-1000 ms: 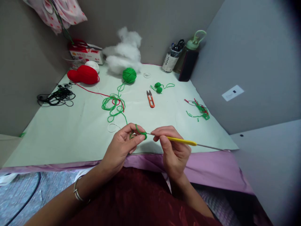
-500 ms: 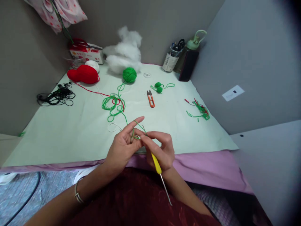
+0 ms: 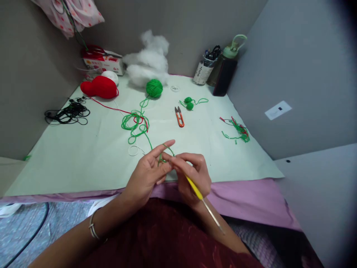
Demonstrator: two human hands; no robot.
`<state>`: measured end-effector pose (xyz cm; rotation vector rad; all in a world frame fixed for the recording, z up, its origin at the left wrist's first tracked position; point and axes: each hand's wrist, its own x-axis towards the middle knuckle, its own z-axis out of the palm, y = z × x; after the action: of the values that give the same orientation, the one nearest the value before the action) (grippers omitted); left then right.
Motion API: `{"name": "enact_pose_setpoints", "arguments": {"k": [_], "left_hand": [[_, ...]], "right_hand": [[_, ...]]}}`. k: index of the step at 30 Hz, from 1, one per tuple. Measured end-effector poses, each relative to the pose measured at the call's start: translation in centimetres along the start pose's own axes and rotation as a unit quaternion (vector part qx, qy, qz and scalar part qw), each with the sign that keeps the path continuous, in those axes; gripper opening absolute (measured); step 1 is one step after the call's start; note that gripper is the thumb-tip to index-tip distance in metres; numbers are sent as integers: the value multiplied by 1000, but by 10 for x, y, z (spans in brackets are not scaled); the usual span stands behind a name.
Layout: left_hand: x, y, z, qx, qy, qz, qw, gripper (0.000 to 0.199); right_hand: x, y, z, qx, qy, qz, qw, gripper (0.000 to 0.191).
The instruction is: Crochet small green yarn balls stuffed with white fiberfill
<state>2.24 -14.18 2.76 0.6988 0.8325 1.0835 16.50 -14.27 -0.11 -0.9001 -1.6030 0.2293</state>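
Observation:
My right hand [image 3: 194, 176] is closed round a crochet hook [image 3: 195, 188] with a yellow handle; its bare metal end slants down to the right over my forearm. My left hand [image 3: 152, 167] pinches green yarn [image 3: 170, 150] between thumb and fingers, and a strand loops over the raised index finger. Both sets of fingertips meet at the yarn, hiding the stitches and the working tip of the hook. From my left hand the strand runs back through a loose green tangle [image 3: 135, 124] to a green yarn ball [image 3: 154, 88].
Orange thread snips [image 3: 179, 117] lie beyond my hands, with two small green balls [image 3: 189, 104] behind. Yarn scraps [image 3: 240, 131] are at right, black cord [image 3: 68, 113] and red yarn [image 3: 99, 88] at left. White stuffing [image 3: 147, 61], a pen holder [image 3: 203, 70] and a bottle [image 3: 230, 52] stand at the back.
The hook has turned in my right hand, so its free metal end has swung right and up. Both hands have shifted slightly right, and the yarn loop at the left index finger moved with them.

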Motion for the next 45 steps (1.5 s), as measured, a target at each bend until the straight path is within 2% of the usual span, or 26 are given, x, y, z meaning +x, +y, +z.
{"name": "enact_pose_setpoints", "arguments": {"k": [2,7,12,17,21,25,28,32,34,38,42,45], "left_hand": [[0,1,1,-30,-10,-34,999,57],[1,4,2,-34,3,-29,999,52],[2,4,-1,-26,1,-29,999,48],[2,6,-8,-14,-30,-22,999,35],[2,6,-12,-11,-51,-18,998,26],[2,5,-11,-10,-42,-18,999,23],[2,3,-9,21,-16,5,1000,29],[3,-1,-11,88,-2,30,996,38],[3,-3,-13,97,-3,31,995,38],[3,-3,-12,64,1,38,997,34],[4,0,-4,3,9,25,1000,18],[5,4,-2,-33,15,14,999,23]], "right_hand": [[1,2,0,19,4,16,1000,30],[9,6,-1,146,15,145,979,17],[9,5,-1,163,29,158,973,16],[10,6,-5,183,52,173,966,15],[15,8,-10,247,47,232,940,14],[18,9,-10,305,46,274,911,15],[14,7,-6,319,4,260,912,14],[8,4,0,248,-27,194,949,15],[7,3,0,233,-26,187,954,16],[8,3,0,234,-22,200,951,15],[11,3,1,197,-26,180,963,15],[19,3,0,174,-58,178,967,12]]}}
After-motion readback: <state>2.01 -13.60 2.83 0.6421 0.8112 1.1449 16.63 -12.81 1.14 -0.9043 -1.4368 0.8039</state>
